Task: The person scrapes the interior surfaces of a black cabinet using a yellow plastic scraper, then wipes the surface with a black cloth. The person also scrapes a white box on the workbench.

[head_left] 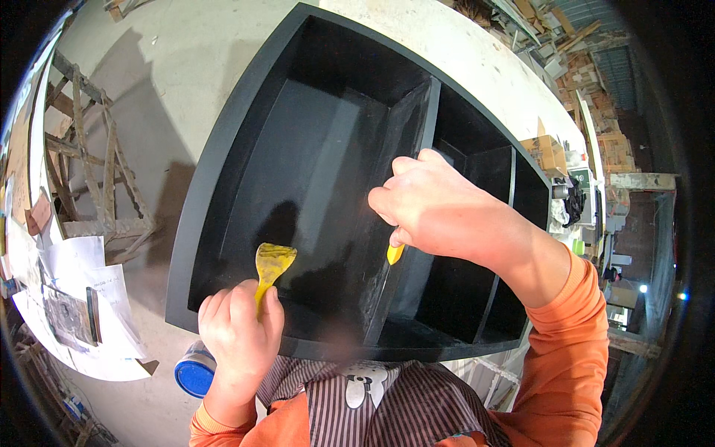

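A black open cabinet (313,160) with several compartments lies in front of me, its hollow side toward me. In my left hand (242,328), closed round its handle, a yellow putty knife (273,259) points upward, its blade smeared with dark filler. The knife is over the large left compartment near the cabinet's near edge. My right hand (428,201) is closed in a fist above the divider (402,276) right of that compartment. Below the fist sticks out the yellow end of a tool (395,254); the rest of it is hidden by my fingers.
A blue-lidded tub (195,375) stands below my left wrist. Papers (86,290) lie on a white surface at the left, with a wooden trestle (104,160) beyond. A pale tabletop (454,45) runs behind the cabinet; a cardboard box (546,154) sits at the right.
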A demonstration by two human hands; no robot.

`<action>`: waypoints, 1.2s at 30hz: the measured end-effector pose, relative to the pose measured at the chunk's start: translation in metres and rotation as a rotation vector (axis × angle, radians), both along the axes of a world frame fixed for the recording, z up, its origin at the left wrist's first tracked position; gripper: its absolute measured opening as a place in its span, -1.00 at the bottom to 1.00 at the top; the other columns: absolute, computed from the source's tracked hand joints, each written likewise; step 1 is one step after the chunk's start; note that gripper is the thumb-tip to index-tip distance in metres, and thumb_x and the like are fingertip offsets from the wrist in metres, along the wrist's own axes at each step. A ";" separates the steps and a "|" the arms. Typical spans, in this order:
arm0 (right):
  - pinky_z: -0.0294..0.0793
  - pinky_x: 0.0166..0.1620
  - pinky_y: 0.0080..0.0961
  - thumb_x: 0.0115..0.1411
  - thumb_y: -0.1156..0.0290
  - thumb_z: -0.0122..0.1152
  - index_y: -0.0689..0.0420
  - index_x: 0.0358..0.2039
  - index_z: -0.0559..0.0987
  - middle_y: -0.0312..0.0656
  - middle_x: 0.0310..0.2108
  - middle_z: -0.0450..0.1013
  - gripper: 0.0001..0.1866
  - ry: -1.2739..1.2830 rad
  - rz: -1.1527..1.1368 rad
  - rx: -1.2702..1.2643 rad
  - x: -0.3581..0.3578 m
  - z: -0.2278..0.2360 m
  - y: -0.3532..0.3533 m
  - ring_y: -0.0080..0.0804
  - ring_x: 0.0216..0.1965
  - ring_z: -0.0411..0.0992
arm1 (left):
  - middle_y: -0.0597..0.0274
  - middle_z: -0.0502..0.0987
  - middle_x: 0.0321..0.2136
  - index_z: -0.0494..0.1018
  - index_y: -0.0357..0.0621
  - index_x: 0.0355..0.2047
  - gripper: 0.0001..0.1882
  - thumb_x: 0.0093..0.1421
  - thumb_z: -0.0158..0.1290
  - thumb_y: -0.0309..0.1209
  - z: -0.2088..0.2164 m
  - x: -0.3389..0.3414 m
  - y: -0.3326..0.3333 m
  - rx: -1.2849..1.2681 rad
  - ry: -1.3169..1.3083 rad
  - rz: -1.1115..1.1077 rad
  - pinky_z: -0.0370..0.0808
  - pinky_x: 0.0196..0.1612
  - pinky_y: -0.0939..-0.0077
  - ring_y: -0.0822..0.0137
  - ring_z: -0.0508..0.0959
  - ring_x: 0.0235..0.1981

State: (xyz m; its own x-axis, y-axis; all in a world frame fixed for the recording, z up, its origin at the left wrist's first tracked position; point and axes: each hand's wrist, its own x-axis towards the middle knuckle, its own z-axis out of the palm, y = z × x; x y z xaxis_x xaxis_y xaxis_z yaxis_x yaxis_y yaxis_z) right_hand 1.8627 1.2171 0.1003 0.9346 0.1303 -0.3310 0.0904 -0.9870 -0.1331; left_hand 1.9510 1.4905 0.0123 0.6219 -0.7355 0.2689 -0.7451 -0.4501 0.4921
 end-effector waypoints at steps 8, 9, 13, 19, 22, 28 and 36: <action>0.29 -0.16 -0.32 0.08 0.13 0.39 0.11 -0.40 0.56 -0.21 -0.44 0.54 -0.69 0.347 -0.087 -0.060 0.004 -0.007 0.007 -0.28 -0.22 0.42 | 0.09 0.54 -0.53 0.46 -0.21 -0.36 -0.79 0.00 0.23 -0.49 -0.001 0.000 -0.001 -0.016 -0.008 0.005 0.38 -0.39 0.29 0.11 0.51 -0.54; 0.29 -0.16 -0.32 0.07 0.14 0.39 0.11 -0.40 0.56 -0.22 -0.45 0.53 -0.69 0.333 -0.080 -0.073 0.005 -0.006 0.006 -0.28 -0.22 0.42 | 0.08 0.54 -0.53 0.46 -0.21 -0.36 -0.80 0.00 0.23 -0.49 -0.001 0.000 -0.001 -0.021 -0.012 0.006 0.38 -0.39 0.28 0.11 0.51 -0.54; 0.30 -0.17 -0.32 0.05 0.22 0.40 0.11 -0.40 0.56 -0.24 -0.49 0.50 -0.74 0.063 -0.005 -0.095 0.006 0.009 0.006 -0.29 -0.25 0.41 | 0.09 0.53 -0.55 0.46 -0.21 -0.36 -0.80 0.00 0.22 -0.48 -0.002 -0.001 -0.001 -0.041 -0.012 0.009 0.38 -0.39 0.27 0.10 0.50 -0.55; 0.32 -0.18 -0.39 0.00 0.39 0.41 0.13 -0.35 0.59 -0.26 -0.48 0.46 -0.79 -0.103 -0.246 0.265 -0.017 0.052 -0.007 -0.32 -0.33 0.38 | 0.10 0.51 -0.57 0.45 -0.20 -0.37 -0.80 0.00 0.22 -0.48 -0.004 0.000 0.000 -0.038 -0.023 0.002 0.37 -0.40 0.26 0.10 0.48 -0.57; 0.34 -0.18 -0.42 0.01 0.43 0.40 0.14 -0.36 0.60 -0.26 -0.41 0.47 -0.81 -0.207 -0.355 0.436 -0.053 0.061 -0.007 -0.34 -0.31 0.39 | 0.10 0.50 -0.58 0.45 -0.20 -0.37 -0.80 0.00 0.22 -0.47 -0.004 0.000 -0.001 -0.046 -0.037 -0.011 0.37 -0.42 0.25 0.09 0.48 -0.58; 0.36 -0.25 -0.49 0.06 0.42 0.40 0.16 -0.35 0.67 -0.23 -0.44 0.48 -0.85 -0.286 -0.718 0.459 -0.128 0.048 0.018 -0.41 -0.35 0.42 | 0.06 0.48 -0.60 0.43 -0.22 -0.39 -0.83 0.01 0.19 -0.49 -0.004 0.000 -0.001 -0.045 -0.043 -0.032 0.38 -0.43 0.23 0.05 0.47 -0.59; 0.32 -0.48 -0.60 0.22 0.38 0.26 0.26 -0.37 0.54 -0.29 -0.57 0.42 -0.81 -0.042 -1.129 0.878 -0.156 0.017 0.053 -0.64 -0.57 0.33 | 0.02 0.46 -0.62 0.38 -0.23 -0.44 -0.81 0.03 0.18 -0.44 -0.009 -0.006 0.000 0.040 -0.068 0.080 0.39 -0.40 0.13 -0.03 0.47 -0.57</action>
